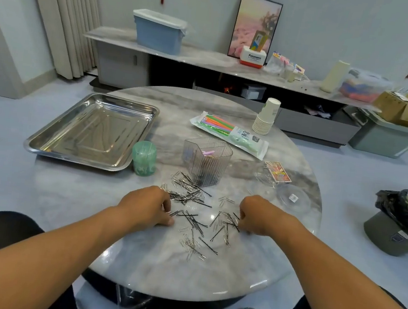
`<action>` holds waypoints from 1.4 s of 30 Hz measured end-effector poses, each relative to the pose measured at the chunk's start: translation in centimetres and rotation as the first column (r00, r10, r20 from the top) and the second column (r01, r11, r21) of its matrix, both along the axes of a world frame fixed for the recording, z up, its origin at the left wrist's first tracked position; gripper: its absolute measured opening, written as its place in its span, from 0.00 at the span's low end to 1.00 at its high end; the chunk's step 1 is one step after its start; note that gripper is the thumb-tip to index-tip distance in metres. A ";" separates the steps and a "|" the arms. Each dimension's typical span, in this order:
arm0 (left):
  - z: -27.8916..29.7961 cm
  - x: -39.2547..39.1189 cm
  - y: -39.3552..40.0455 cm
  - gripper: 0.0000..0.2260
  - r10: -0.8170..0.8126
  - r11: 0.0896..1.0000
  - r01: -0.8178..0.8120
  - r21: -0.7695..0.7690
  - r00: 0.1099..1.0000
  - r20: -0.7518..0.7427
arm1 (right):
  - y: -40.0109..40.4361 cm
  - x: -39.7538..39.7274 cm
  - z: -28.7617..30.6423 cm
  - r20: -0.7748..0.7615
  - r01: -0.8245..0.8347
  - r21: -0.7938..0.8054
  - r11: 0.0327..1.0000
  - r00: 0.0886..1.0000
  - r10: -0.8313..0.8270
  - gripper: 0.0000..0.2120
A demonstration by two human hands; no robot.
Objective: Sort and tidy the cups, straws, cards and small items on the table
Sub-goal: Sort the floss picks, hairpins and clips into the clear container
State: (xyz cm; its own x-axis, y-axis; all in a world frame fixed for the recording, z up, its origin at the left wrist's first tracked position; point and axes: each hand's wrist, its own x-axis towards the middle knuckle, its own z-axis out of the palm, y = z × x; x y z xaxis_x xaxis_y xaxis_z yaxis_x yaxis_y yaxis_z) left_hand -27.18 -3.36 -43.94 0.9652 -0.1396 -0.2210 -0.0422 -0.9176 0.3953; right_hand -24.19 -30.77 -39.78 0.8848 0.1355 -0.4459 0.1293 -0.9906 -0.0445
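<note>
**Both hands down among the scattered pins and clips**

The left hand [150, 205] rests on the round marble surface [135, 253] with its fingers [166, 204] curled together over black hairpins [194, 220]; whether they pinch any cannot be told. The right hand [258, 215] sits opposite, fingers bent down onto pins at the right of the heap, its hold equally unclear. Silver paper clips [193, 248] lie mixed with the pins between and in front of the hands.

Behind the heap stands a clear ribbed container [207, 162], with a green tub [144, 159] to its left, just beside a steel tray [54, 142]. A pack of coloured straws [228, 133] lies farther back, near a stack of paper cups [267, 117]. A card box [278, 173] and a clear lid [292, 197] lie to the right.
</note>
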 end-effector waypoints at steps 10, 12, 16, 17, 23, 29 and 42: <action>-0.4 1.0 0.1 0.03 0.052 0.994 -0.051 0.092 0.999 -0.006 | 0.3 -1.1 0.3 -0.072 0.133 0.182 0.974 0.990 -0.121 0.02; -0.5 1.2 0.2 0.03 0.073 0.994 -0.074 0.083 0.997 0.017 | 0.6 -1.1 0.0 -0.096 0.177 0.211 0.961 0.982 -0.160 0.15; -0.1 1.4 -0.3 0.07 0.009 1.000 -0.009 -0.025 1.000 0.003 | 1.2 -1.7 -0.5 -0.105 0.179 0.174 0.968 0.981 -0.163 0.24; -0.1 1.3 -0.5 0.09 -0.031 0.999 0.031 -0.009 0.999 -0.015 | 1.4 -1.7 -0.6 -0.093 0.157 0.149 0.976 0.985 -0.145 0.25; 0.0 1.2 -1.6 0.08 -0.060 0.988 0.058 0.144 0.998 0.014 | 1.6 -0.5 -0.8 -0.051 0.082 0.146 0.986 0.996 -0.075 0.19; 0.7 1.8 -1.8 0.03 -0.084 0.967 0.085 0.240 0.996 -0.012 | 2.0 0.9 -1.1 0.007 -0.006 0.055 0.998 1.000 0.006 0.13; 0.4 2.1 -2.5 0.05 -0.201 0.976 0.194 0.099 0.978 0.057 | 2.1 1.3 -1.7 0.051 -0.107 -0.083 0.991 0.992 0.112 0.05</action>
